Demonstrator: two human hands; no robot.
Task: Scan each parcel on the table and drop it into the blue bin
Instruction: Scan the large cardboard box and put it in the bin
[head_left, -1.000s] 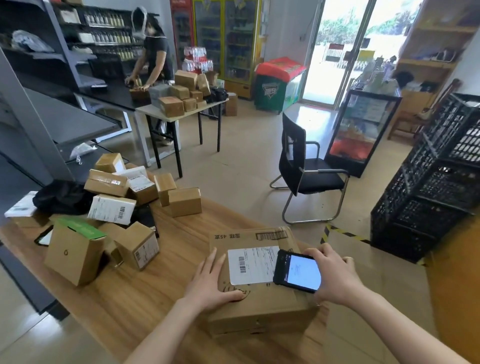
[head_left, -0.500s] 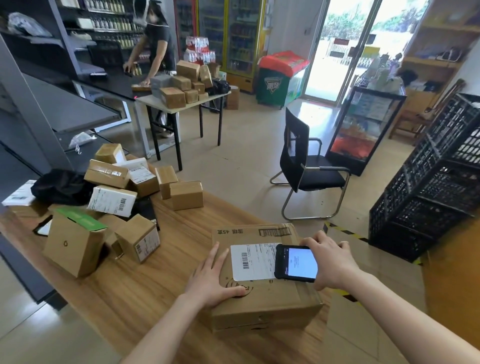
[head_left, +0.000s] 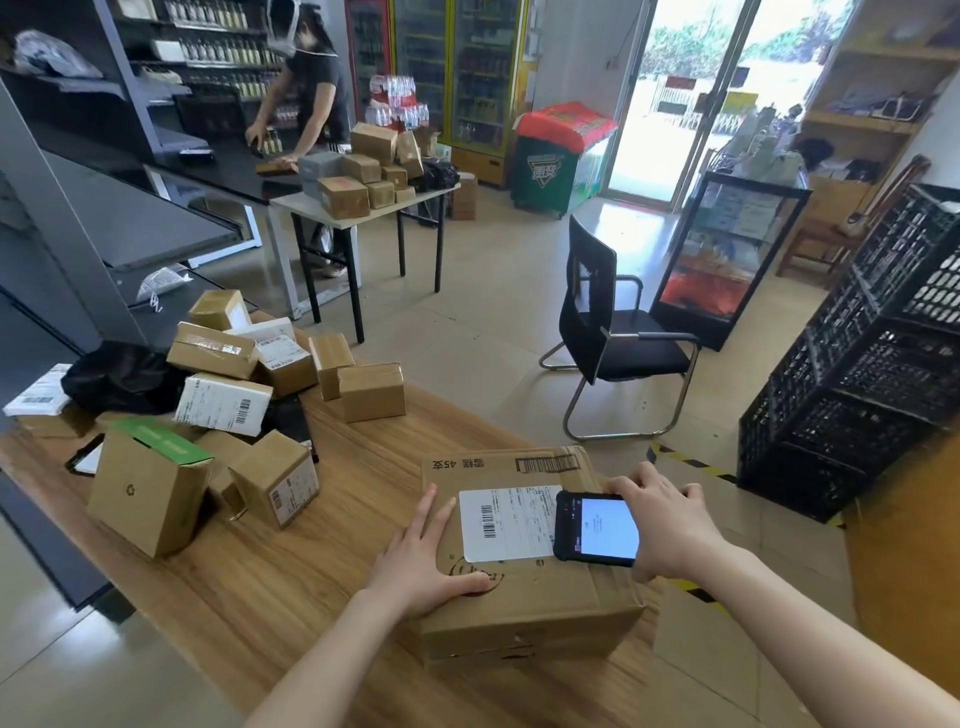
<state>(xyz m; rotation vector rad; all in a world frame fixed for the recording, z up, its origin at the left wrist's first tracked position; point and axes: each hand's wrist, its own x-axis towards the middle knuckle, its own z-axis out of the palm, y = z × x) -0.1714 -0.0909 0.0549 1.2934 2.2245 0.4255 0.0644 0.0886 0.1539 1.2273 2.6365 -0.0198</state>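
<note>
The large parcel (head_left: 524, 597) lies flat at the near right corner of the wooden bench (head_left: 270, 582), its white shipping label (head_left: 506, 522) facing up. The left grip (head_left: 421, 556) rests on the parcel's top at nine o'clock of the label, fingers straight and flat, thumb pressed on the cardboard, holding nothing. The right grip (head_left: 670, 525) holds a handheld scanner (head_left: 597, 527) at three o'clock of the label, fingers curled round its far edge; the lit screen faces up and the device overlaps the label's right edge.

At ten o'clock from the parcel, farther along the bench, a heap of smaller parcels (head_left: 223, 402) lies jumbled, with a box with a green flap (head_left: 148, 491) at its near side and a small brown box (head_left: 278, 486) just beside that. A black bag (head_left: 122, 376) lies at the heap's left.

On the floor at one o'clock stands a black chair (head_left: 613, 332); at two o'clock, stacked black crates (head_left: 883, 364). At eleven o'clock, well apart, another person (head_left: 317, 88) leans over a counter beside a second bench (head_left: 363, 200) loaded with boxes.
</note>
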